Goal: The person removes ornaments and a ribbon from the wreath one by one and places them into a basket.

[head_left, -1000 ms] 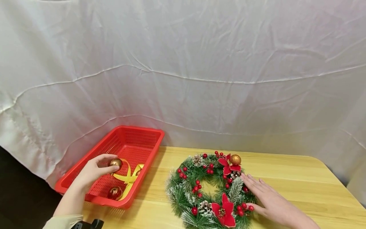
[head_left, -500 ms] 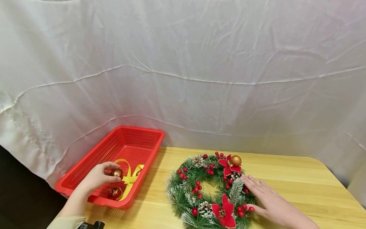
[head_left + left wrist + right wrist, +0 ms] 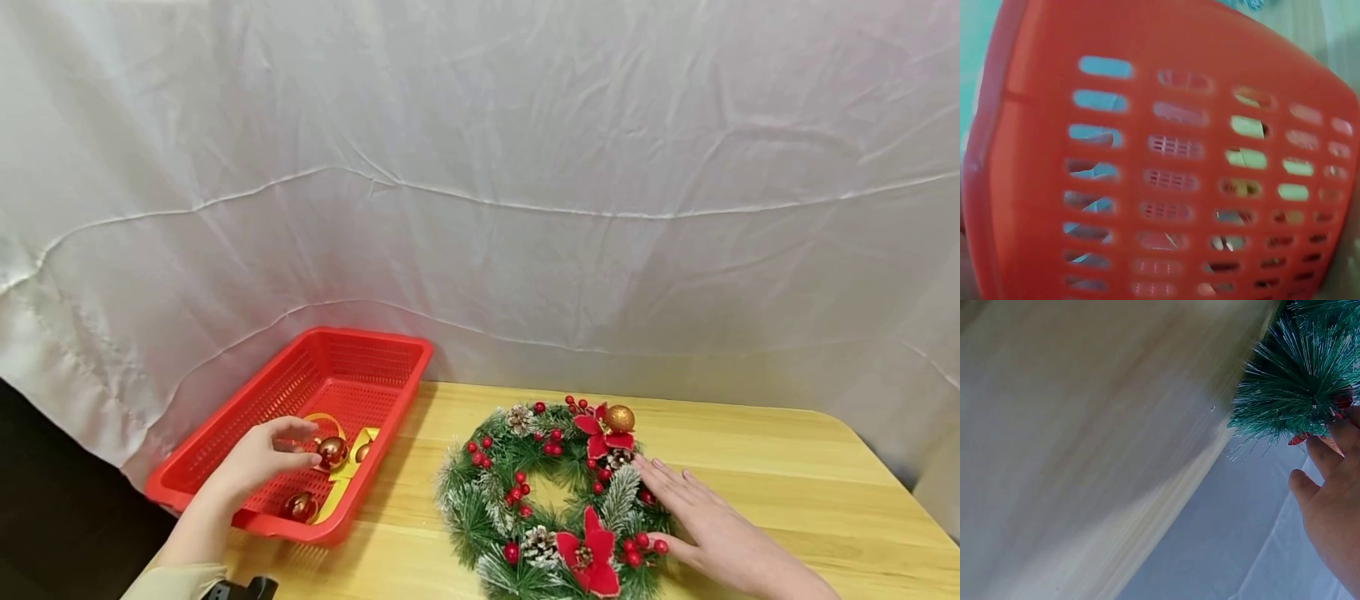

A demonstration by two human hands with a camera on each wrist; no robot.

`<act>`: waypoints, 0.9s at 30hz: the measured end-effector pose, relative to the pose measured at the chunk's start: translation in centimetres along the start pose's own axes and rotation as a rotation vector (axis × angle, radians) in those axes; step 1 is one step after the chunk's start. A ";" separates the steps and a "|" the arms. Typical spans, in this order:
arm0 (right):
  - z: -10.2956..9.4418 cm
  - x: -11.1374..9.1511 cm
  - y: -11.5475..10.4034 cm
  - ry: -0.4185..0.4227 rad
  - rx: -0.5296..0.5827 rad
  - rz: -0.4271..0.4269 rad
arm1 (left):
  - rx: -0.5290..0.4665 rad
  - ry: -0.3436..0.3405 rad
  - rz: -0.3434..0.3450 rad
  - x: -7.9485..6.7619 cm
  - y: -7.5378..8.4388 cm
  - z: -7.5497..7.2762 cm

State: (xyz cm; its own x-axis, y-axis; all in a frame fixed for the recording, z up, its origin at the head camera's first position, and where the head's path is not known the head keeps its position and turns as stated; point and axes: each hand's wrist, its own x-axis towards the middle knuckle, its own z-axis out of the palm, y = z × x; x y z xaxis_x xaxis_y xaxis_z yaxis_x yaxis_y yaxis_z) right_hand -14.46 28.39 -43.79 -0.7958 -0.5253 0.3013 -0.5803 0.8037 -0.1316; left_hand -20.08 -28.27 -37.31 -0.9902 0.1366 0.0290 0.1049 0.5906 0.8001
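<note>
My left hand (image 3: 262,458) hovers in the red plastic basket (image 3: 375,337), its thumb and fingers parted. A shiny copper-gold ball ornament (image 3: 332,452) lies just beyond the fingertips, against a yellow ribbon (image 3: 339,487). Nearer the basket's front is a second shiny ball (image 3: 300,507), and part of a third (image 3: 363,452) shows by the ribbon. With straight fingers, my right hand (image 3: 708,525) rests on the right side of a green Christmas wreath (image 3: 468,508). The left wrist view shows the slotted basket wall (image 3: 1135,156), which hides the left hand.
The wreath bears red poinsettias (image 3: 588,554), pinecones (image 3: 538,544), red berries and a glittery gold ball (image 3: 619,418). It lies on a wooden table (image 3: 750,442). Behind the table hangs a pale cloth (image 3: 525,208).
My left hand has lowered the ball ornament into the basket and let it go; the ball now sits to the right of the fingertips. My right hand and the wreath have stayed put.
</note>
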 end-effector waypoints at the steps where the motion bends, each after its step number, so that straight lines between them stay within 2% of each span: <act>1: 0.0 0.0 0.0 0.000 0.001 0.003 | -0.018 0.000 0.015 0.1 0.2 0.1; 8: -0.2 0.1 -0.1 0.008 0.000 -0.003 | -0.158 -0.007 0.117 0.8 2.2 0.7; 15: -0.1 0.1 0.0 0.028 -0.006 -0.036 | -0.189 -0.016 0.186 1.7 5.0 2.2; 18: -0.2 0.1 0.0 0.033 -0.006 -0.043 | -0.220 -0.044 0.239 2.3 6.2 3.1; 27: -0.3 0.1 0.0 0.015 -0.001 -0.019 | -0.310 -0.120 0.302 4.6 10.7 7.1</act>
State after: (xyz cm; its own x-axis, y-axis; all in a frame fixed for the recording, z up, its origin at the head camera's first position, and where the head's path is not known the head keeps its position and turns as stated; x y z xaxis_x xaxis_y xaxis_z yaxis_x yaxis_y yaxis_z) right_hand -14.50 28.40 -43.46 -0.7819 -0.5362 0.3180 -0.5953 0.7937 -0.1252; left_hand -22.85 -15.62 -32.86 -0.8998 0.3684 0.2338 0.3369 0.2461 0.9088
